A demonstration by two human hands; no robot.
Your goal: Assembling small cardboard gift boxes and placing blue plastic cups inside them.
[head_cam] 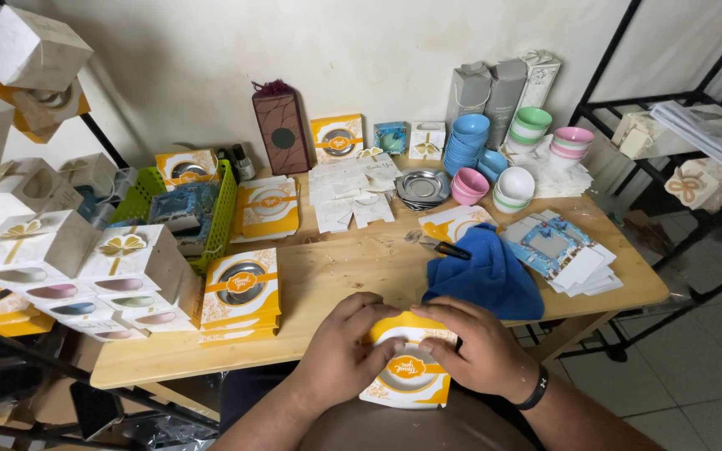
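Observation:
Both hands hold a small yellow and white gift box (409, 369) with a round clear window, over my lap at the near table edge. My left hand (343, 349) grips its left side, thumb on the top flap. My right hand (476, 344) covers the right side, fingers pressing the upper edge; a black band circles that wrist. A blue cloth (486, 277) lies just beyond the hands, with a black pen (449, 249) at its top edge.
A wooden table (344, 259) holds finished yellow boxes (241, 288), flat white box blanks (351, 194), metal dishes (424, 187), stacked coloured bowls (467, 142), blue flat cartons (557, 250) and a green basket (219, 213). White window boxes (85, 267) are stacked at left. A black rack (678, 125) stands at right.

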